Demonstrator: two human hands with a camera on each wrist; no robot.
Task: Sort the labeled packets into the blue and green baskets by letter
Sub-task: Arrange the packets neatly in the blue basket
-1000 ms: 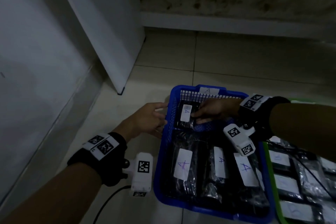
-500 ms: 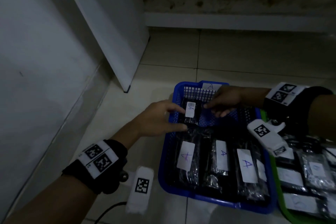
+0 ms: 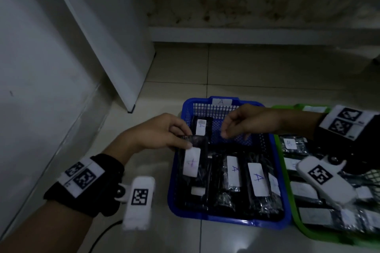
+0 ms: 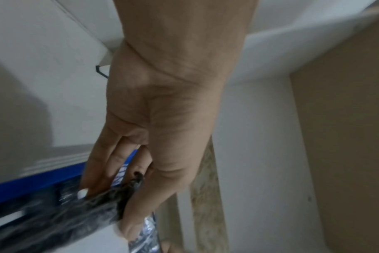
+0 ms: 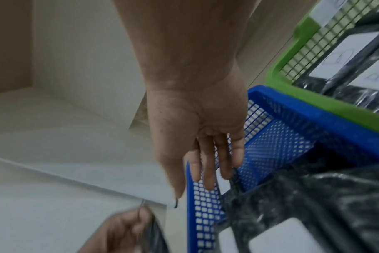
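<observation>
Head view: left hand (image 3: 156, 135) pinches a packet (image 3: 192, 162) over the blue basket (image 3: 226, 221); right hand (image 3: 246, 123) hangs loose, empty.

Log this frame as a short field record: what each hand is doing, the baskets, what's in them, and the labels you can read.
left hand: pinches the top end of a black packet labelled A, at the left side of the blue basket
right hand: fingers relaxed, holds nothing, over the basket's far end
blue basket contents: black packets, readable labels all A
green basket: right of the blue one, holds packets; labels in right wrist view read B
surface: tiled floor
</observation>
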